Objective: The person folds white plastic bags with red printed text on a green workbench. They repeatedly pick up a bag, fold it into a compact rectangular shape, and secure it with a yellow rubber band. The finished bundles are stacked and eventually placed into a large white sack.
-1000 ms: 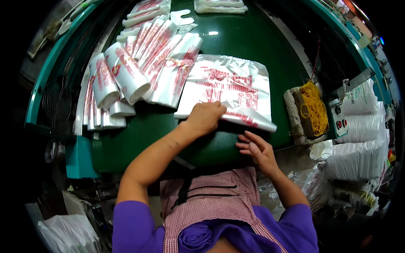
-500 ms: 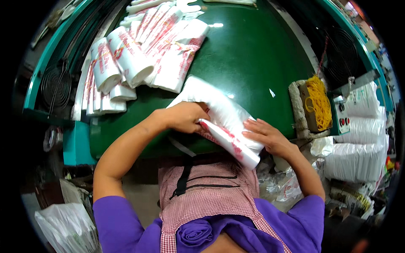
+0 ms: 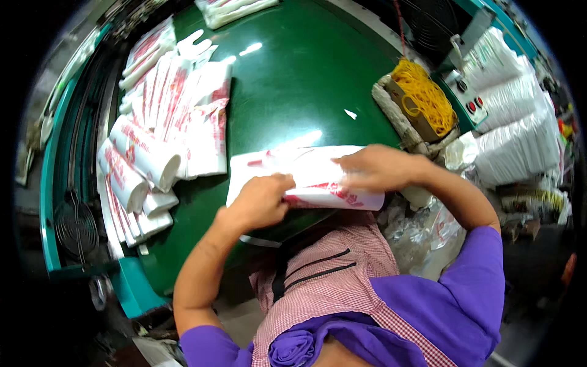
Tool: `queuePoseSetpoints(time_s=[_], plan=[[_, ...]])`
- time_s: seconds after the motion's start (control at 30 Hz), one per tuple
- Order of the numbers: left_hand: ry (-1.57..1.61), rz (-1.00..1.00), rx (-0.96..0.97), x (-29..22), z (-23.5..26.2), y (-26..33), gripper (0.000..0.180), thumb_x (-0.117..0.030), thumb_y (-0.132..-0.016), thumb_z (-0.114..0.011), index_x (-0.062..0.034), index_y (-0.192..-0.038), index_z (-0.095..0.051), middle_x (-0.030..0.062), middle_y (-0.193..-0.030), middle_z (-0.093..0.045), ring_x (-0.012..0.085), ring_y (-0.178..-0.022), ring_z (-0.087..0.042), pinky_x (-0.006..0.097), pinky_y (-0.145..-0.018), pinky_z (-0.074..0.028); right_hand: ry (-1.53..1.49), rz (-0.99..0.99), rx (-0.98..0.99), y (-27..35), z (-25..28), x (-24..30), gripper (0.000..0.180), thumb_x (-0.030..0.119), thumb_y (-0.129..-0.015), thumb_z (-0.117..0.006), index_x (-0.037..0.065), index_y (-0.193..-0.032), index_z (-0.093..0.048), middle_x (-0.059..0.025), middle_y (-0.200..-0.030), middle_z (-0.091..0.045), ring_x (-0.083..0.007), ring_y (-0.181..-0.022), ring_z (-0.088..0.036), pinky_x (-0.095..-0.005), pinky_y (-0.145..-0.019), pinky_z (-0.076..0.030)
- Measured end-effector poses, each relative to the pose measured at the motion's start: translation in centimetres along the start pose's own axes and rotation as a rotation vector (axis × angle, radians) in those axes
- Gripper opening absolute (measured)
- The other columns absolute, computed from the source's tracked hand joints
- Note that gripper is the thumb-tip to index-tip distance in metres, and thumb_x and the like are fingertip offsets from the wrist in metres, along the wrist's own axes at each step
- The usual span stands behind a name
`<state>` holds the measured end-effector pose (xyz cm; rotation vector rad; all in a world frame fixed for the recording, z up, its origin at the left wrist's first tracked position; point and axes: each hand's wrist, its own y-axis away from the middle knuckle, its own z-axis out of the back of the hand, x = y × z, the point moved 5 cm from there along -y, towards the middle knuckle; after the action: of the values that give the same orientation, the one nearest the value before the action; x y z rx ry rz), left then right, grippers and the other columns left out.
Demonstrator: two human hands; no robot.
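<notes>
A white plastic bag bundle [image 3: 312, 160] with red print lies across the near edge of the green table, its near side folded over into a roll. My left hand [image 3: 260, 199] is closed on the bundle's near left part, fingers curled at the fold. Over the right half lies my right hand [image 3: 382, 168], its fingers blurred by motion, so their grip is unclear. Farther left, several rolled white bag bundles [image 3: 143, 150] with red print rest beside flat folded stacks [image 3: 205, 131].
A box of yellow rubber bands [image 3: 422, 95] stands at the table's right, beside a panel with red buttons [image 3: 474, 104]. Stacked white packs [image 3: 516, 147] are beyond it. A small white scrap [image 3: 350, 114] lies on the green table [image 3: 306, 73]. A white glove [image 3: 194, 44] lies far left.
The bundle now lies nearly level across the table edge instead of slanting down to the right. My right hand has moved up onto its far side. The view has turned and shifted.
</notes>
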<state>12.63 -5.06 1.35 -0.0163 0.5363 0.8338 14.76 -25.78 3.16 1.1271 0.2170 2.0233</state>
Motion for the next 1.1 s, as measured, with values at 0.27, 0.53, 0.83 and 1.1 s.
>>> queuePoseSetpoints(time_s=[0.27, 0.53, 0.83, 1.1], plan=[[0.108, 0.249, 0.044, 2.3, 0.6, 2.6, 0.037, -0.022, -0.078, -0.069, -0.0034, -0.107, -0.057, 0.0227, -0.087, -0.062, 0.0409, -0.081, -0.061, 0.047, -0.067, -0.048, 0.227, -0.014, -0.157, -0.3, -1.5, -1.9, 0.035, 0.035, -0.084, -0.062, 0.002, -0.094, -0.063, -0.0189, -0.086, -0.063, -0.0345, -0.084, -0.061, -0.0440, -0.072, -0.047], [-0.149, -0.202, -0.481, 1.5, 0.1, -2.1, 0.052, -0.041, -0.075, -0.072, -0.0069, -0.113, -0.061, 0.0103, -0.093, -0.058, 0.0287, -0.090, -0.055, 0.039, -0.077, -0.047, 0.032, -0.016, -0.605, -1.4, 2.9, -5.4, 0.034, 0.037, -0.080, -0.064, 0.006, -0.094, -0.067, -0.0157, -0.095, -0.066, -0.0335, -0.089, -0.062, -0.0423, -0.078, -0.049], [0.267, 0.186, -0.105, 1.0, -2.1, -1.7, 0.061, -0.048, -0.077, -0.071, -0.0005, -0.112, -0.055, 0.0233, -0.085, -0.064, 0.0377, -0.078, -0.063, 0.042, -0.070, -0.049, 0.587, -0.477, -1.177, 10.1, 12.9, -15.0, 0.021, 0.026, -0.082, -0.062, 0.006, -0.089, -0.066, -0.0145, -0.088, -0.065, -0.0324, -0.090, -0.062, -0.0429, -0.077, -0.050], [1.015, 0.178, -0.342, 0.4, -4.7, 4.6, 0.045, -0.021, -0.080, -0.073, 0.0021, -0.116, -0.056, 0.0061, -0.094, -0.065, 0.0114, -0.085, -0.060, 0.027, -0.077, -0.049, 0.733, -0.368, -1.441, 11.3, 16.1, -10.6, 0.018, 0.023, -0.088, -0.055, 0.007, -0.086, -0.065, -0.0125, -0.087, -0.064, -0.0329, -0.082, -0.062, -0.0430, -0.072, -0.050]])
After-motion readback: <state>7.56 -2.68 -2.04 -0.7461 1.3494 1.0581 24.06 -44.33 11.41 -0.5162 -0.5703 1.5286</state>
